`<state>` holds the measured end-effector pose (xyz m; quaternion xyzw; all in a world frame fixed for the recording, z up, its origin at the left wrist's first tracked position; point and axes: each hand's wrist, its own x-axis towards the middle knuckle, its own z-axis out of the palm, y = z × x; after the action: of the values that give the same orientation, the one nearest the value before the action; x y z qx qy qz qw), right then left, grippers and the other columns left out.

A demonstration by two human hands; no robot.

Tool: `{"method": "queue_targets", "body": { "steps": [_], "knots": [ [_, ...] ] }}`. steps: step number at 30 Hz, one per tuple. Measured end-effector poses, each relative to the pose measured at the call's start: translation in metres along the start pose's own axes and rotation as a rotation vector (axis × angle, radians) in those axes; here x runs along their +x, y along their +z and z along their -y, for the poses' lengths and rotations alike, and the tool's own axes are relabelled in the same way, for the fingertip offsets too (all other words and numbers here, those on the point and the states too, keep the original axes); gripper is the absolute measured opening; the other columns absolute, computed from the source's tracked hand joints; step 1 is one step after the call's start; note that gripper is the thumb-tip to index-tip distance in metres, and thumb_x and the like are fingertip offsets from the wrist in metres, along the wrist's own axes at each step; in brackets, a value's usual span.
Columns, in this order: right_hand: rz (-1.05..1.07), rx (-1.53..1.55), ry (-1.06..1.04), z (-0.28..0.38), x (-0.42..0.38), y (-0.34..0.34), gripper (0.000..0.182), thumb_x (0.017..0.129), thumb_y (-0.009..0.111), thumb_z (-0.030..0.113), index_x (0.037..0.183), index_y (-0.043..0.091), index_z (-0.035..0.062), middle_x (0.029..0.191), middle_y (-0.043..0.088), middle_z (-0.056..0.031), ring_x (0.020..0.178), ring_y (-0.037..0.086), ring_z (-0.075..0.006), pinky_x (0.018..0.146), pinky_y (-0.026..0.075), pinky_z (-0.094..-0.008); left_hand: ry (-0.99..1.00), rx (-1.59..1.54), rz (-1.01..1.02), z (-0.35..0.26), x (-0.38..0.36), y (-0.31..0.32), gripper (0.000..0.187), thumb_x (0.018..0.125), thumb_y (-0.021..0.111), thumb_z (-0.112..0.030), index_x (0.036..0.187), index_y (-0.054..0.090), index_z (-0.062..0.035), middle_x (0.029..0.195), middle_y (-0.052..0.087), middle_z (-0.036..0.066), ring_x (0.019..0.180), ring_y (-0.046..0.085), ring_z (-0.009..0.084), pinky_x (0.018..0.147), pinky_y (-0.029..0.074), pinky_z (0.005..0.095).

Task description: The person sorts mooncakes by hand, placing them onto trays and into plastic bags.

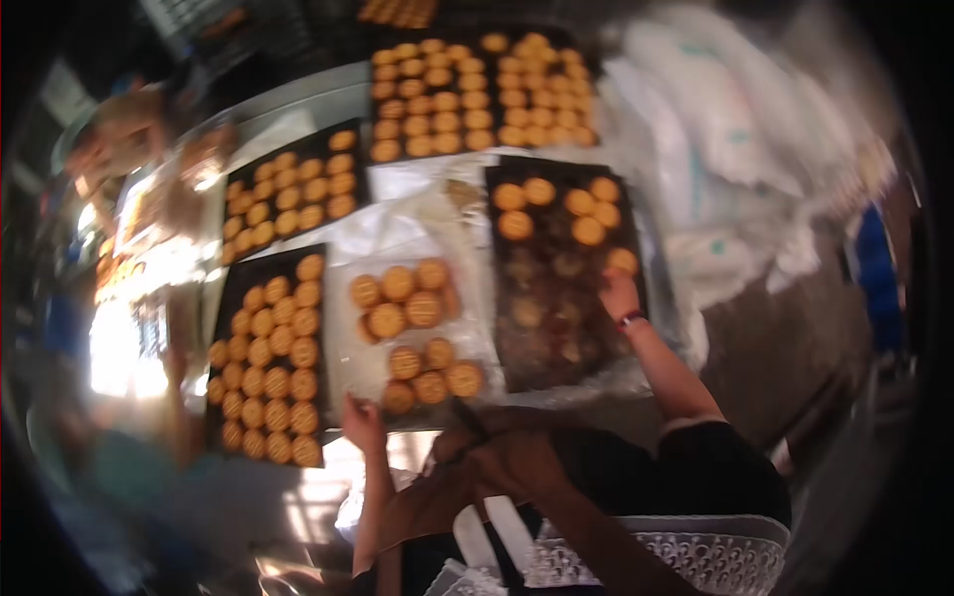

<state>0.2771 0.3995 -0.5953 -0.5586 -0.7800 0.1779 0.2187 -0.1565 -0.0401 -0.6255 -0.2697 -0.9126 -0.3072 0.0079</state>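
Note:
My right hand (618, 296) has its fingertips closed on a round golden cookie (623, 260) at the right edge of a dark baking tray (512, 372). Several more cookies (589, 230) lie in the far part of that tray, and its near part shows only dark, stained metal. My left hand (365, 425) is at the lower left corner of a clear plastic tray (348, 343), its fingers too blurred to read. Inside the plastic tray, cookies stand in two groups, a far group (388, 319) and a near group (430, 385).
Full cookie trays stand at the left (308, 447), upper left (360, 189) and back (482, 139). White sacks (686, 149) are piled at the right. People (119, 139) are at the far left beside a bright, glaring patch. Wrinkled plastic sheeting (397, 214) covers the table.

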Motion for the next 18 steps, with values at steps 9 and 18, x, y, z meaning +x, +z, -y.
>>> {"method": "queue_targets", "body": {
  "steps": [9, 18],
  "knots": [
    [0.004, -0.148, -0.065, -0.041, 0.051, -0.031, 0.063, 0.066, 0.080, 0.001, 0.126, 0.057, 0.0017, 0.138, 0.053, -0.0198, 0.129, 0.051, -0.0417, 0.110, 0.046, -0.0445, -0.044, 0.048, 0.051, -0.015, 0.003, -0.006, 0.043, 0.092, 0.063, -0.016, 0.131, 0.062, 0.0002, 0.076, 0.064, 0.012, 0.067, 0.063, 0.0318, 0.066, 0.051, 0.0461],
    [-0.076, -0.398, -0.766, -0.153, 0.094, 0.041, 0.010, 0.088, 0.059, 0.013, 0.093, 0.067, 0.0085, 0.087, 0.065, -0.0140, 0.095, 0.062, -0.0351, 0.093, 0.049, -0.0505, -0.138, -0.060, 0.051, 0.009, -0.005, 0.014, 0.055, 0.083, 0.072, -0.025, 0.133, 0.063, -0.0056, 0.092, 0.069, 0.014, 0.083, 0.068, 0.0334, 0.075, 0.054, 0.0488]
  ]
}}
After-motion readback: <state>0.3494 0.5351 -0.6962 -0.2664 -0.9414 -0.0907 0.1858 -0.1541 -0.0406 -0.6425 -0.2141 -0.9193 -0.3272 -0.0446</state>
